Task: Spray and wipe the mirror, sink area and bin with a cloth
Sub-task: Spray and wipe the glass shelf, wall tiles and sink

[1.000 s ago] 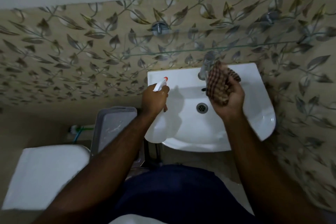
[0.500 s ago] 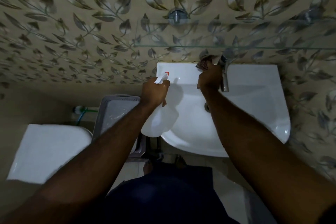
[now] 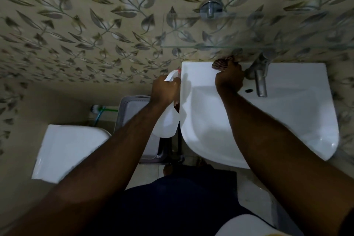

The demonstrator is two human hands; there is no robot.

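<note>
The white sink (image 3: 287, 120) is partly covered by the right forearm, which hides its drain; the basin looks bare and glossy. Left of it, the grey bin (image 3: 134, 105) shows only in part behind the left arm, its contents unclear. The left hand (image 3: 164, 92) grips a white spray bottle (image 3: 166, 124) just off the sink's left edge. The right hand (image 3: 229, 79) presses a dark checked cloth (image 3: 220, 63), mostly hidden beneath it, onto the sink's back edge near its left corner, beside the tap (image 3: 259, 80).
</note>
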